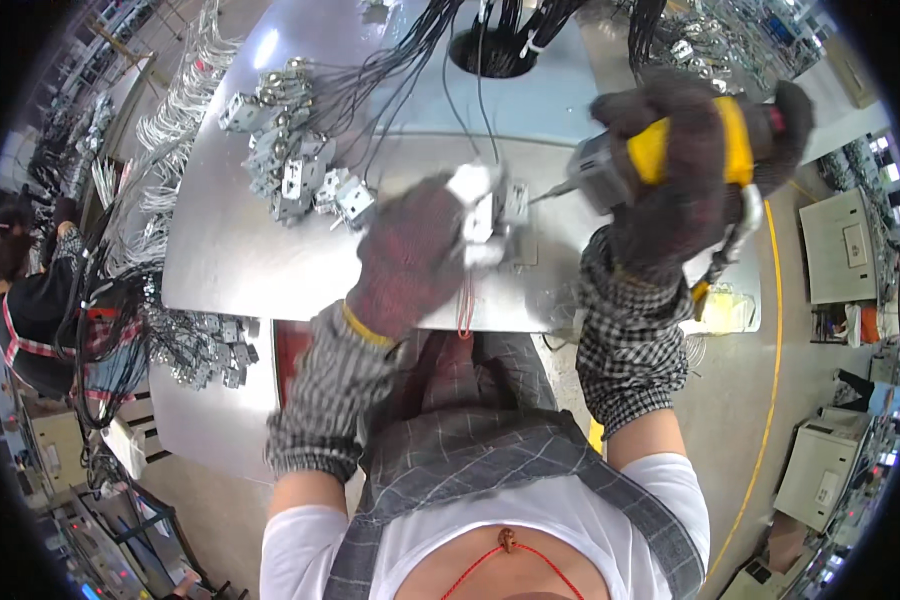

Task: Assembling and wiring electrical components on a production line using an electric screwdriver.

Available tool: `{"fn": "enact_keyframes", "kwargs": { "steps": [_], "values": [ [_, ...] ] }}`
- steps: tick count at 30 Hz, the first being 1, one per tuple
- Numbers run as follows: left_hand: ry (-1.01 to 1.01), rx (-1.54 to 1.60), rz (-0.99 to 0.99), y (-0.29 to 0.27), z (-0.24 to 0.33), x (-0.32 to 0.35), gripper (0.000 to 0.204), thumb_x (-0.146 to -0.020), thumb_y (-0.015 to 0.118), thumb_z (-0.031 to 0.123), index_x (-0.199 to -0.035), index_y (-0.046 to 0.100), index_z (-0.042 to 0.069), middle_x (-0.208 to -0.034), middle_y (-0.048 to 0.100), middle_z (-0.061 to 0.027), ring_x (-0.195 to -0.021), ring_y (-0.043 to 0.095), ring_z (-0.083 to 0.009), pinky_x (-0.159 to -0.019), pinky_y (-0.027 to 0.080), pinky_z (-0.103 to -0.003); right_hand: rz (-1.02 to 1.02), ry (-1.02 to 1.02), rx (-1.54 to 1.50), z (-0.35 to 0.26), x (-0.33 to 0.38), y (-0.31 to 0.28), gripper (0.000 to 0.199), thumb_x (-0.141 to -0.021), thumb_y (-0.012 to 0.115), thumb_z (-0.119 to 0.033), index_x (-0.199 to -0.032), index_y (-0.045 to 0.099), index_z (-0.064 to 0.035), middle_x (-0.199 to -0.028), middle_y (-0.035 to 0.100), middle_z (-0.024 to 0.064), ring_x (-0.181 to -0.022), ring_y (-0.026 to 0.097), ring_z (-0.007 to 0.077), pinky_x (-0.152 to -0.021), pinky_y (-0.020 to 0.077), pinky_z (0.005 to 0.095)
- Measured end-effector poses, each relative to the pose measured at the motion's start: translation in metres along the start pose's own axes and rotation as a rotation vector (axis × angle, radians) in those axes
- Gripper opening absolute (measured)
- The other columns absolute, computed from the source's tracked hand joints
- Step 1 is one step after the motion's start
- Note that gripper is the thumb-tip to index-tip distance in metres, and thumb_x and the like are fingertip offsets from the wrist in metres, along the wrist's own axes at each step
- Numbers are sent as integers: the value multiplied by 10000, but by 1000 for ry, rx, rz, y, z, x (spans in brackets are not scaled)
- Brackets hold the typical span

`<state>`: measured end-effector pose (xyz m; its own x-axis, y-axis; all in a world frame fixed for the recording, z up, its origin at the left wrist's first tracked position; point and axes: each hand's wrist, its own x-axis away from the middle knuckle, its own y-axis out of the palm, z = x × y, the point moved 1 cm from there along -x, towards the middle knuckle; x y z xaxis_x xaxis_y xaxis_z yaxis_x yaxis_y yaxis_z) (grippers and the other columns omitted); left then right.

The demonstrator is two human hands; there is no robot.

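Note:
My left hand [410,250], in a dark red knit glove with pale fingertips, is closed around a small grey metal block [482,220] at the table's near edge; motion blurs the fingers. In my right hand [680,200], a dark glove wraps a yellow and black power screwdriver [602,172]. Its thin bit points left, with the tip close beside another grey metal piece [516,203] next to my left fingers. Whether the bit touches that piece I cannot tell. Thin reddish wires [465,308] hang below the left hand.
Several grey metal blocks with black leads lie piled [295,165] on the shiny metal table [230,255]. A dark round hole [490,55] at the back passes black cables. White cable bundles hang at the left, where another person [45,310] works. A yellow line [773,330] marks the floor.

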<state>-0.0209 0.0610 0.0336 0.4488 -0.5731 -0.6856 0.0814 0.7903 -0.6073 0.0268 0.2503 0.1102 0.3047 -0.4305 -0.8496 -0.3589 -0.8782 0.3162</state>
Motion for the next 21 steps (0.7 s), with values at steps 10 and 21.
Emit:
{"fn": "enact_keyframes", "kwargs": {
  "steps": [10, 21],
  "values": [
    [-78, 375, 30, 8, -15, -29, 587, -749, 791, 363, -1244, 611, 104, -943, 677, -112, -720, 675, -198, -612, 543, -323, 65, -28, 133, -1, -3, -14, 460, -948, 545, -118, -1364, 363, -42, -977, 640, 214, -749, 697, 284, -700, 602, 430],
    [-332, 314, -405, -4, -18, -29, 631, -732, 781, 396, -1253, 594, 92, -1029, 674, -140, -929, 672, -294, -787, 530, -384, 35, 38, 112, -3, 5, 8, 699, -864, 659, -67, -1421, 240, -124, -907, 656, 198, -639, 667, 259, -584, 592, 383]
  ]
}}
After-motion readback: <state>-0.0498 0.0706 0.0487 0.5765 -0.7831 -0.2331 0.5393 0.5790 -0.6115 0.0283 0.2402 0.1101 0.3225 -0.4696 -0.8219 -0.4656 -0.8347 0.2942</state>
